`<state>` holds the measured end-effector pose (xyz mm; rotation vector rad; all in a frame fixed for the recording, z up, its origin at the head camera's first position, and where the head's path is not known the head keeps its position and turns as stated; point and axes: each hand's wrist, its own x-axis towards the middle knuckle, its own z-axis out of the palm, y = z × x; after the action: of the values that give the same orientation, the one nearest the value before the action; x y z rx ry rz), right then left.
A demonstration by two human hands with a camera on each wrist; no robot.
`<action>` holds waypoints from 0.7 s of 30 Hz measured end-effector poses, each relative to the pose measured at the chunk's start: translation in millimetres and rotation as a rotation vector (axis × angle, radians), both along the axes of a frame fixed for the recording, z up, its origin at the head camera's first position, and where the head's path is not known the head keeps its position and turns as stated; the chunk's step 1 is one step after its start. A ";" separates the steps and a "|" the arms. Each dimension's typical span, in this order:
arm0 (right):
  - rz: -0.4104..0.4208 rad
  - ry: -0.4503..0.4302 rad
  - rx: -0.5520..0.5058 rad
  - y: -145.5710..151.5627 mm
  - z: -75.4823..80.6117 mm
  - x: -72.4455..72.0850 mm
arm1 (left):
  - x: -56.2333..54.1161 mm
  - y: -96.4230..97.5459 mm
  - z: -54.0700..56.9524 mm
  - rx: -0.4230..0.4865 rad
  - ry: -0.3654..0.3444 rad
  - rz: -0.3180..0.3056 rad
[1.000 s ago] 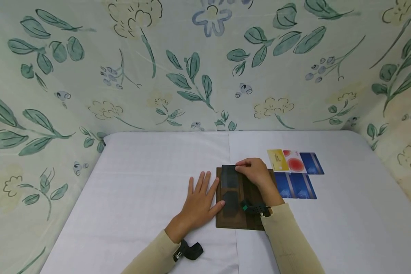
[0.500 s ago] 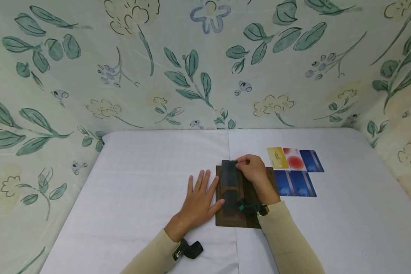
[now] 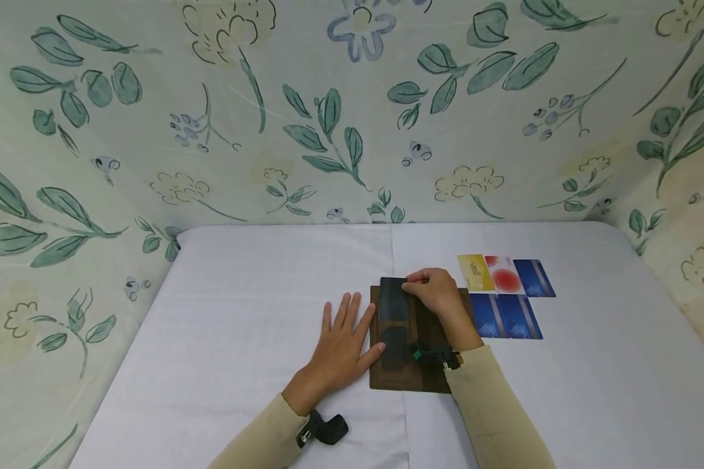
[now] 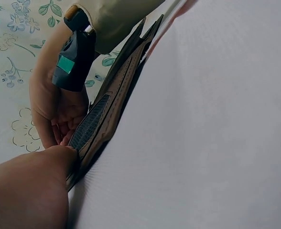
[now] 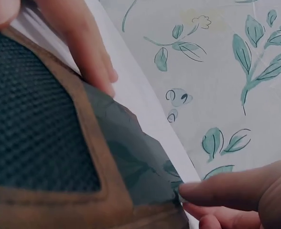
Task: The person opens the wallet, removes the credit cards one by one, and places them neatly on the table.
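Observation:
An open brown wallet (image 3: 405, 381) lies flat on the white-covered table, with dark mesh windows (image 3: 395, 348) in its left half. A dark, glossy, see-through sheet (image 3: 394, 299) sticks out a little past the wallet's far edge; the rest is inside the far window. My right hand (image 3: 440, 296) pinches the sheet's far right corner between thumb and fingers, as the right wrist view shows the sheet (image 5: 135, 162) up close. My left hand (image 3: 340, 342) lies spread at the wallet's left side, fingertips at its edge and thumb (image 4: 59, 155) over the border.
To the right of the wallet, several cards lie in two rows: a yellow card (image 3: 475, 272), a red-and-white card (image 3: 506, 276) and blue cards (image 3: 498, 317). A floral cloth (image 3: 352, 130) hangs behind the table. Each wrist wears a black camera (image 3: 328, 428).
My right hand has drawn the sheet slightly farther out past the wallet's far edge, then let it slip back a touch. My left hand has stayed in place.

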<state>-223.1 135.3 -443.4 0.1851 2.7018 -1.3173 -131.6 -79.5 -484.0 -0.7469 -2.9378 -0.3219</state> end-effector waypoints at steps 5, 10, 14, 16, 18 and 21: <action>-0.024 0.026 -0.009 -5.1 1.6 -0.1 | -0.2 -0.3 -0.4 0.006 0.011 -0.005; -0.088 0.047 -0.032 -10.8 0.5 -0.7 | -0.1 -0.3 0.3 0.011 0.015 -0.004; -0.112 0.057 -0.042 -10.7 -0.6 -1.4 | -0.6 0.0 0.6 0.012 0.018 -0.001; -0.093 0.054 -0.042 -7.7 -0.8 -1.3 | -0.6 0.0 0.5 0.007 0.020 -0.002; -0.062 0.045 -0.033 -3.7 -0.6 -1.0 | -0.4 0.0 -0.1 0.000 0.020 -0.002; -0.023 0.026 -0.018 0.7 0.3 -0.2 | -0.1 -0.3 -0.9 -0.010 0.020 -0.001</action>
<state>-223.3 136.1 -443.1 0.1994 2.7163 -1.3597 -131.7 -79.8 -484.9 -0.7490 -2.9219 -0.2986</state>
